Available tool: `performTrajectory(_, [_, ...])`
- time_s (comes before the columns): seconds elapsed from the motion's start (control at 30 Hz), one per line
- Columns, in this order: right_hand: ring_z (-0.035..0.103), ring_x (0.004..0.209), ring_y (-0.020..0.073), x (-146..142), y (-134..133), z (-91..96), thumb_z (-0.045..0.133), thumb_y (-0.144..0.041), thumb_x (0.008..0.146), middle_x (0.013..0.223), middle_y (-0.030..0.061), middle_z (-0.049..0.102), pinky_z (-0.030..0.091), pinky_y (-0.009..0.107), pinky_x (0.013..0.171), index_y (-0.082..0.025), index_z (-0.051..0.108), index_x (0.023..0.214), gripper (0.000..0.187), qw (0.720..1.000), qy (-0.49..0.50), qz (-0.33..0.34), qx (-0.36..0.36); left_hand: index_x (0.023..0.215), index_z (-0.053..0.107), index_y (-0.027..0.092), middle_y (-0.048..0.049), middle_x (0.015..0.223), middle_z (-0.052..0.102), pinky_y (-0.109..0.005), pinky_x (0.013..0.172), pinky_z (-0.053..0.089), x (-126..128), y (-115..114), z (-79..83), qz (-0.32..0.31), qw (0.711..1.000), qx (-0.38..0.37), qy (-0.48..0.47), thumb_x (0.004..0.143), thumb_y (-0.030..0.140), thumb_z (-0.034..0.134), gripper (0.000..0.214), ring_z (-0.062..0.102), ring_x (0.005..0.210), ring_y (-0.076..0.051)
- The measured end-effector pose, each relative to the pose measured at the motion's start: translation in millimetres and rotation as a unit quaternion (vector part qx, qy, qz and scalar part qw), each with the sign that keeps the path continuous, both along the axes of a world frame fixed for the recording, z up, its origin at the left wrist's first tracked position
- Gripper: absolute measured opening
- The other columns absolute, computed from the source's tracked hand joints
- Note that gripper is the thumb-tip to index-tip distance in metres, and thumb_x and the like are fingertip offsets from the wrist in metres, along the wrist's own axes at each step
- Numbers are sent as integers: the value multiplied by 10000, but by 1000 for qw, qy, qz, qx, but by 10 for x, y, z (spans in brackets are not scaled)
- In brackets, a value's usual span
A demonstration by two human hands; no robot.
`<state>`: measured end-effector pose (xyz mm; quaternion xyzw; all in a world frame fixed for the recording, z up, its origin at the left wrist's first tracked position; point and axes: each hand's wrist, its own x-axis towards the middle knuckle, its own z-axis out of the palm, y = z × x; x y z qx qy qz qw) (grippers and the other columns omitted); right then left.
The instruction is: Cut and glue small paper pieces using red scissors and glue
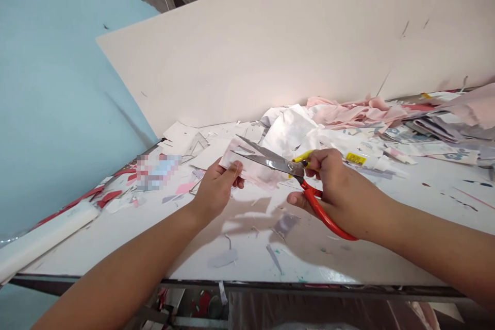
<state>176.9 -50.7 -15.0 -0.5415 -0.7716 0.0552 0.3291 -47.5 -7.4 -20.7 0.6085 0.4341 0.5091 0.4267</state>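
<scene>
My left hand (216, 188) pinches a pale pink-and-white sheet piece (253, 170) by its left end and holds it above the white table (348, 258). My right hand (334, 185) grips scissors (278, 162) with one red handle and one yellow handle. The steel blades are spread open and point left, with the sheet piece lying between and under them.
Pink fabric (356, 111) and a heap of white and printed scraps (406, 139) lie at the back right. A large pale board (294, 41) leans behind the table. A white roll (42, 237) rests at the left edge. Small offcuts (228, 257) dot the tabletop.
</scene>
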Motion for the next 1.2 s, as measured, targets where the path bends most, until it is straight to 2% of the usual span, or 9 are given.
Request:
performTrajectory(0.17, [523,532,179,-21,-1,83,538,-442,697,717,39,521,379,283,453,-216,309,805,340,997,-54,-29,-44,722,529,164,16,605,530,-258,585,396,-15,-16,-18,-37,999,12,-2,750,445,556,284,503,568,-95])
performTrajectory(0.43, [559,606,207,-56,-14,117,522,-407,707,744,62,547,406,293,498,-200,344,833,300,996,-65,-26,-53,752,528,177,11,602,557,-275,590,394,-12,-51,-8,-74,997,34,-1,773,427,537,251,504,577,-107])
performTrajectory(0.6, [550,571,205,-57,-7,104,520,-426,715,705,56,552,403,293,481,-205,330,827,313,996,-65,-22,-56,736,523,178,11,583,560,-279,593,392,-13,-53,-9,-86,996,38,4,772,429,536,254,513,577,-116])
performTrajectory(0.83, [498,507,186,-35,34,49,484,-510,739,617,40,517,349,265,425,-201,333,808,350,992,-115,-51,7,793,555,180,4,604,572,-274,588,400,-7,-53,-4,-87,995,41,6,769,438,537,260,518,589,-119])
performTrajectory(1.2, [489,495,179,-2,58,6,416,-581,765,617,56,524,310,250,433,-154,409,862,438,984,-149,-60,74,769,527,176,17,570,563,-268,587,405,-11,-64,2,-84,996,18,-11,761,436,552,262,537,558,-113])
